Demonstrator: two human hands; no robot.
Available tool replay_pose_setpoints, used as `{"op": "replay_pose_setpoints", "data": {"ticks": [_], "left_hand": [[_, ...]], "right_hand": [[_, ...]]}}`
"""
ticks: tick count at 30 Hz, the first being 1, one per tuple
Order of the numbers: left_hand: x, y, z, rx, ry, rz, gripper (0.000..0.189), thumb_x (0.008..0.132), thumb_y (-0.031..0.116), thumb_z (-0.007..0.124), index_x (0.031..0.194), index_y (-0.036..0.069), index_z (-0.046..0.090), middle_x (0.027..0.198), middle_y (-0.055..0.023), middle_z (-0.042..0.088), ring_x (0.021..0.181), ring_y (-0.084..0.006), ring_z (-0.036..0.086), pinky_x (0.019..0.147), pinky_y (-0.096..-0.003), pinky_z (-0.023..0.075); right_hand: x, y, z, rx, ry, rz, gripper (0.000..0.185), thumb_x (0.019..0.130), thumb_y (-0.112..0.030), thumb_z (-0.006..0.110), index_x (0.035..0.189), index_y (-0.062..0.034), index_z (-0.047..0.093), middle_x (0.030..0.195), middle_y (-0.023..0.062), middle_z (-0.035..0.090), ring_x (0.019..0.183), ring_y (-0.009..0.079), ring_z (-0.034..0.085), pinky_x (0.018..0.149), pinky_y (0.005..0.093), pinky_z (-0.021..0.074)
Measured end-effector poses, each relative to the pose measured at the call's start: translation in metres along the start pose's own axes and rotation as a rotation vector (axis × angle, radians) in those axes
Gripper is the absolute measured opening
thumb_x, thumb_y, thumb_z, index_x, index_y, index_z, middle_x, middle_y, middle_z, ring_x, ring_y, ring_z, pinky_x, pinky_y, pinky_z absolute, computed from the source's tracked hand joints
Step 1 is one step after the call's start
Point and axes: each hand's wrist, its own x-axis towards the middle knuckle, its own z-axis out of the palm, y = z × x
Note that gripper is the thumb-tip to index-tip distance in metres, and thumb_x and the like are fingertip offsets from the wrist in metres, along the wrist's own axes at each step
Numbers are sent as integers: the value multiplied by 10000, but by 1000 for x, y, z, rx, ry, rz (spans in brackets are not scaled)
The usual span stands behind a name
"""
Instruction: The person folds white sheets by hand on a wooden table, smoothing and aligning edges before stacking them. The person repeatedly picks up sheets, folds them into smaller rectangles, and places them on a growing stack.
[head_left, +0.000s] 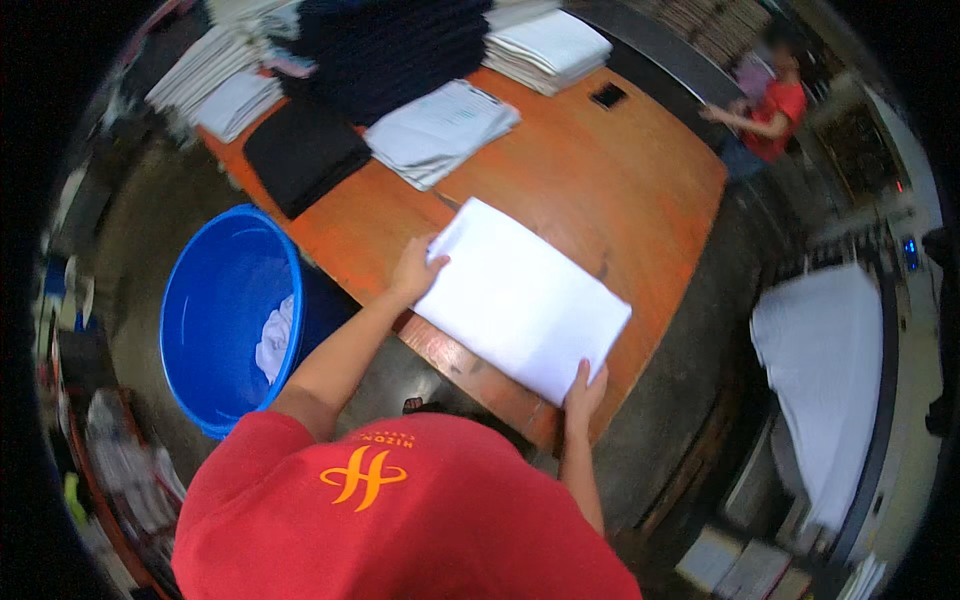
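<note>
A folded white cloth (521, 300) forms a flat, thick rectangle at the near edge of the orange-brown wooden table (637, 180). My left hand (418, 271) grips its left end, the thumb lying on top. At the opposite end, my right hand (585, 391) holds the near right corner with the thumb over the upper face. The fingers beneath the cloth are hidden on both sides. Whether the cloth rests on the tabletop or is held slightly above it, I cannot tell.
Behind it lie a white cloth stack (442, 131), folded black cloth (304, 154) and another white stack (547, 49). A blue plastic tub (217, 322) with white fabric (276, 339) stands left. White cloth (825, 375) drapes at right. A person in red (772, 120) stands beyond the table.
</note>
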Motion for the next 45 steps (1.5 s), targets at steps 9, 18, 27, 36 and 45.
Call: {"op": "replay_pose_setpoints", "data": {"ticks": [9, 18, 27, 36, 45], "left_hand": [[-51, -14, -31, 96, -135, -290, 522, 710, 368, 745, 1092, 29, 642, 1117, -220, 552, 1078, -369, 511, 926, -444, 420], [-130, -69, -80, -92, -44, -409, 391, 616, 296, 762, 923, 64, 695, 1145, -195, 477, 1092, -339, 461, 916, -407, 417], [-130, -150, -219, -1135, -509, -575, 603, 801, 284, 694, 1284, 39, 430, 1174, -112, 552, 1073, -183, 531, 892, -368, 442], [-91, -228, -332, -889, -129, -377, 493, 813, 169, 677, 1258, 34, 513, 1124, -91, 613, 1019, -167, 578, 891, -324, 460], [-76, -277, -424, -711, -53, -137, 508, 854, 218, 672, 1296, 30, 505, 1159, -50, 609, 1075, -146, 545, 945, -315, 422]], "right_hand": [[10, 37, -12, 131, -272, 118, 503, 954, -279, 509, 1264, 110, 433, 1211, 293, 489, 1097, 370, 493, 950, 438, 382], [-10, -11, 15, 98, -438, 87, 536, 908, -282, 546, 1291, 73, 427, 1262, 252, 479, 1100, 312, 507, 928, 423, 410], [-97, -152, 95, 181, -569, 764, 588, 888, -253, 615, 1338, 49, 389, 1174, 197, 571, 966, 298, 600, 825, 425, 493], [-143, -271, 234, 375, -779, 192, 515, 825, -73, 677, 1268, 41, 441, 1136, 155, 587, 980, 238, 584, 841, 356, 484], [-129, -395, 399, 73, -1284, -263, 507, 809, -158, 725, 1210, 44, 491, 1077, 136, 615, 954, 192, 592, 835, 323, 479]]}}
